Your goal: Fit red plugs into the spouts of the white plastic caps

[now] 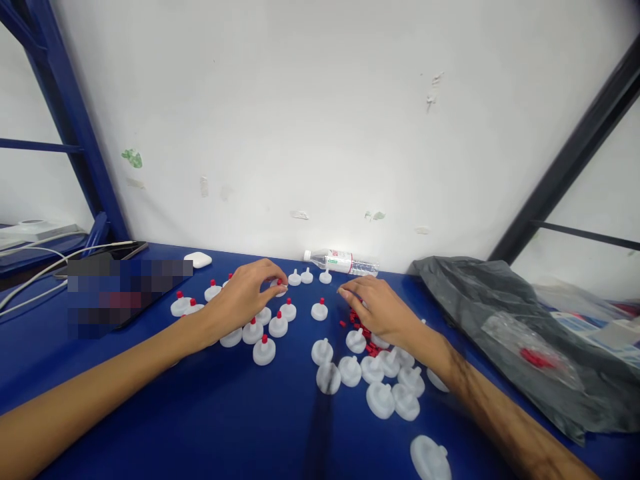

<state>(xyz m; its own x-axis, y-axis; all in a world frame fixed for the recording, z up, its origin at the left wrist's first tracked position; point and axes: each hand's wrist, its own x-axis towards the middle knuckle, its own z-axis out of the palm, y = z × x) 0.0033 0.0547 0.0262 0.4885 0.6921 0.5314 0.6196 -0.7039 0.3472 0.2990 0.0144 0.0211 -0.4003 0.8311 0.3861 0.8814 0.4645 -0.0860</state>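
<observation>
My left hand (249,291) is curled with thumb and forefinger around a white nozzle lid with a red tip cap (280,288), at the far side of the red-tipped group. Near it stand more red-tipped lids, among them one lid (264,351) at the group's front. My right hand (373,303) hovers over a pile of small red tip caps (373,348), its thumb and fingertips pinched together; what they hold, if anything, is too small to make out. Between the hands stands a single red-tipped lid (319,310). White lids without red tips (349,371) lie below my right hand.
A clear plastic bottle (340,261) lies against the wall. On the right is a dark grey plastic bag (470,320) with a small clear bag of red pieces (535,353) on it. A white case (198,259) and cables (35,293) are at left.
</observation>
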